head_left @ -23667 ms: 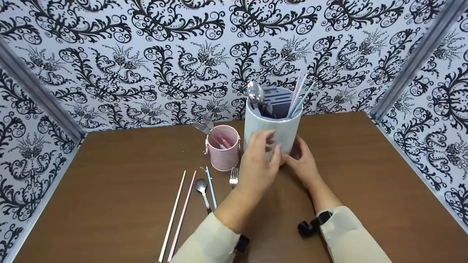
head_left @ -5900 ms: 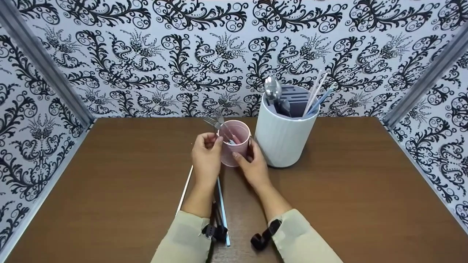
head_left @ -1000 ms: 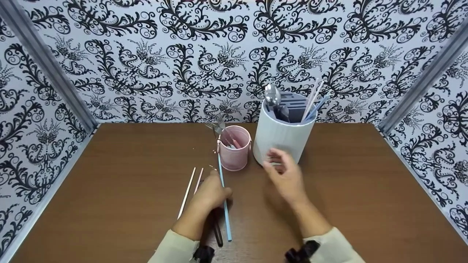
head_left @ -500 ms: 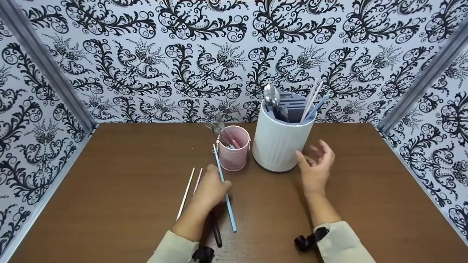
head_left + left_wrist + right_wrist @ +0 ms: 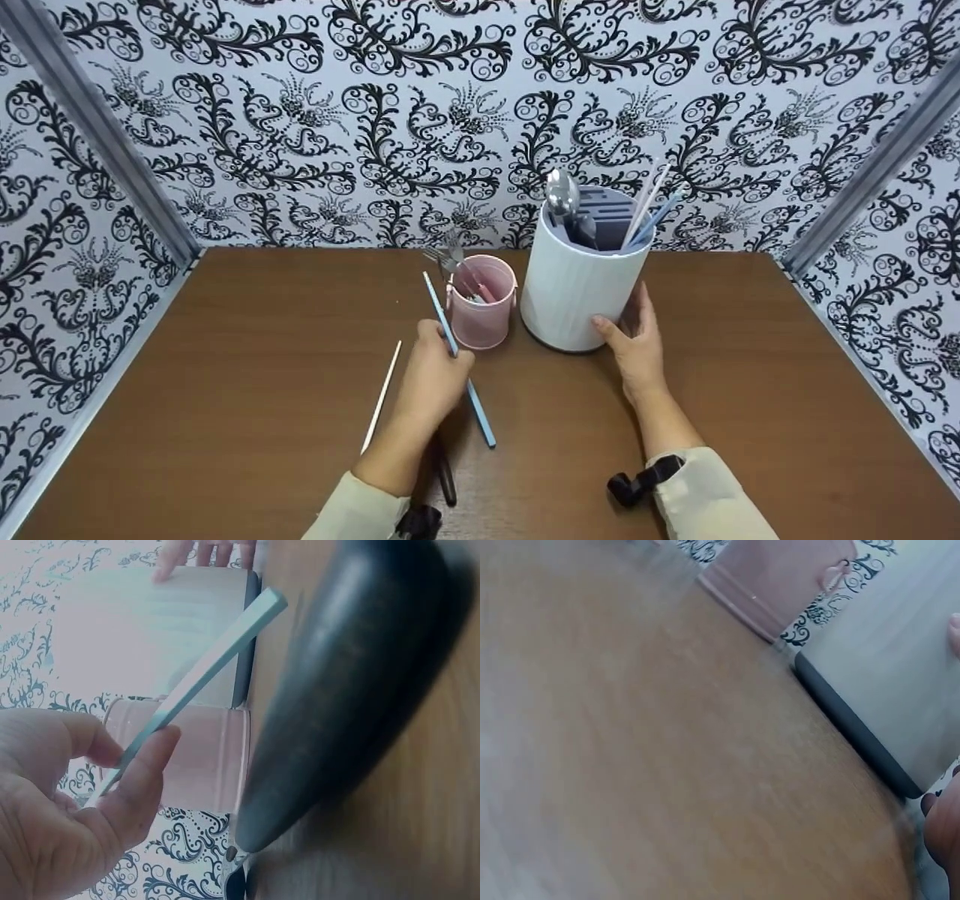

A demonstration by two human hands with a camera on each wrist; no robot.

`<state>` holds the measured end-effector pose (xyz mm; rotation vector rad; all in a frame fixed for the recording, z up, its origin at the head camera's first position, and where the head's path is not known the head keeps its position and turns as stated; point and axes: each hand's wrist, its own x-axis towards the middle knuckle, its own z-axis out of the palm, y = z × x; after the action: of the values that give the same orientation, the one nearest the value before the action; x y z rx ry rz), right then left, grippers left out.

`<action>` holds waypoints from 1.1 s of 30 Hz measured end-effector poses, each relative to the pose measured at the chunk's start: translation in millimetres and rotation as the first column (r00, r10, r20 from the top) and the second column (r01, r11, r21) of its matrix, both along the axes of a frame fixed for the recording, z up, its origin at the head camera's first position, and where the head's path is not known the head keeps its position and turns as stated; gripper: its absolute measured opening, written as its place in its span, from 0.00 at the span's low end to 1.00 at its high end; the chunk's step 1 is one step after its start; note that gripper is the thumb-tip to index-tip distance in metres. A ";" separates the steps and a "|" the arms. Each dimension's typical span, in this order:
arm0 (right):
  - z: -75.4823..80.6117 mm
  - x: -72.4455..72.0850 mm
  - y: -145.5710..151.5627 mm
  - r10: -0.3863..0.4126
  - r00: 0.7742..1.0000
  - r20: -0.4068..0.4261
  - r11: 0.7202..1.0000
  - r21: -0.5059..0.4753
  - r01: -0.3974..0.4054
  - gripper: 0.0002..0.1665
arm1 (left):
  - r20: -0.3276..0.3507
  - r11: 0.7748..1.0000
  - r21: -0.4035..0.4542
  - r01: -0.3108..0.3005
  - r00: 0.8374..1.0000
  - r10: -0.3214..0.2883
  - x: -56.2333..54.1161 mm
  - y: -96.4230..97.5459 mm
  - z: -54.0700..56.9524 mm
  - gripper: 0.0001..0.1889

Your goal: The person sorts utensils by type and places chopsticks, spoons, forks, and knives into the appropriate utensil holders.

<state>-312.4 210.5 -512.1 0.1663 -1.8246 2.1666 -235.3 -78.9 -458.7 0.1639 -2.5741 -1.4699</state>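
Note:
My left hand [image 5: 435, 375] pinches a light blue chopstick [image 5: 481, 416] between thumb and fingers; the stick slants up toward the left. In the left wrist view, the same chopstick [image 5: 202, 675] crosses in front of the pink bucket [image 5: 199, 757]. My right hand [image 5: 641, 360] grips the lower right side of a white oval utensil holder [image 5: 574, 304], thumb on the front and fingers round the side. Shiny spoons [image 5: 561, 193] and pale chopsticks [image 5: 646, 206] stand in the holder's slotted grey-blue insert. Forks [image 5: 450, 257] lean out of the pink bucket.
A white chopstick [image 5: 382, 397] lies on the brown table [image 5: 247, 375] left of my left arm. A dark utensil handle [image 5: 445, 472] shows beside that forearm, partly hidden, and looms large in the left wrist view. Patterned walls [image 5: 420, 150] close off the back and sides.
My left hand has raised the blue chopstick and tilted its far end leftward. The right hand has moved from before the holder to its right side and taken hold there.

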 end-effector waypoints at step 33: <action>-1.2 1.3 2.0 -0.024 0.993 0.112 0.998 0.064 0.017 0.51 | -0.589 0.866 0.412 0.284 0.808 0.016 7.0 49.3 77.1 0.11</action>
<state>-311.1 212.5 -513.4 0.0388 -1.9485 2.1458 -228.3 -29.6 -381.5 -0.3730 -1.7291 -1.8416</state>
